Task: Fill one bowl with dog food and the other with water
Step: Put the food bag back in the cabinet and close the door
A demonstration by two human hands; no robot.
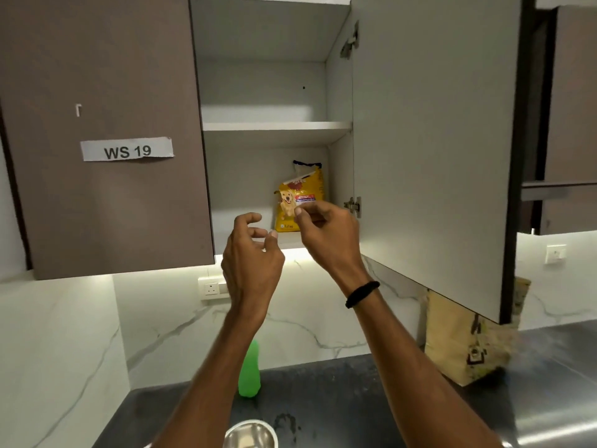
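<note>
fingers [252, 218] curl loosely near the dog food bag [298, 192] inside the cabinet [245, 176].

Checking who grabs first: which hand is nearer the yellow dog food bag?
Right. The right hand is in front of the lower right corner of the dog food bag; the left hand is lower and to its left, apart.

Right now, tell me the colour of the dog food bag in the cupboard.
The dog food bag is yellow, with a red band; head view.
</note>
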